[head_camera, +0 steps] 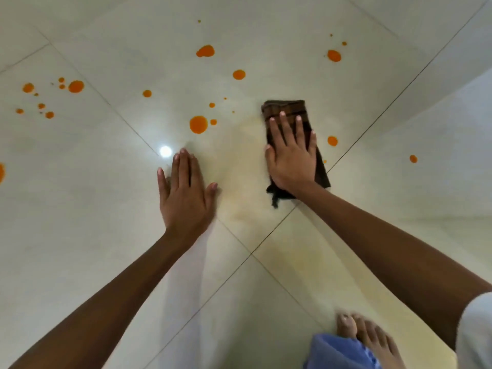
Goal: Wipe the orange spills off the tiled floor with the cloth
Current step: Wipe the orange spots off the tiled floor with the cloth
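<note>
A bare foot [372, 339] is nearest, on the near side of the single dark cloth [286, 106]. Of the two hands, the right hand [291, 159] presses flat on that cloth with straight fingers, while the left hand [186, 194] lies spread and empty on the tiled floor [80, 187] to its left. Roughly two dozen orange spills [198, 124] dot the tiles left, beyond and right of the cloth.

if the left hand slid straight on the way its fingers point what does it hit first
Probably the big orange spill just ahead of the left hand, which lies flat on the floor; only bare tile shows between them.

Home interior, judging by glossy pale floor tiles [106, 182] and a bare foot [372, 339]
</note>
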